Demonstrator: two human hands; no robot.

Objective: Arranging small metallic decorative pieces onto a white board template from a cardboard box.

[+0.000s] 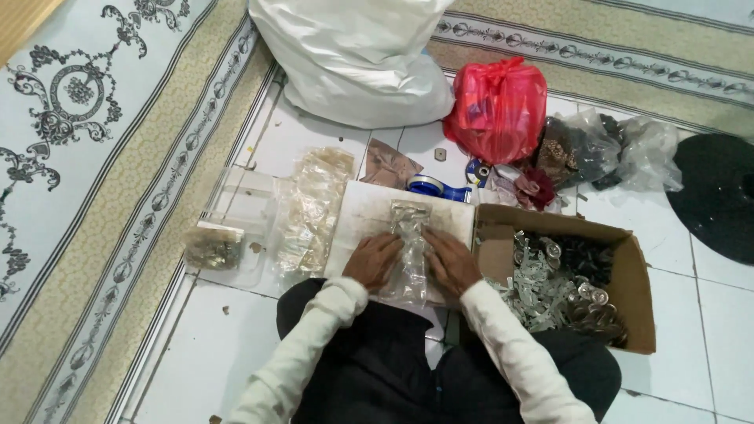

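Head view: both hands, left hand (372, 260) and right hand (450, 263), are gripping a clear plastic packet (410, 259). Filled packets (310, 212) are piling up leftward; the cardboard box (640, 306) is probably still half-full.

A clear, crinkled plastic packet (410, 253) with small shiny pieces inside lies lengthwise between the left hand (373, 260) and right hand (450, 263), touched by both, its far end reaching past the fingertips.
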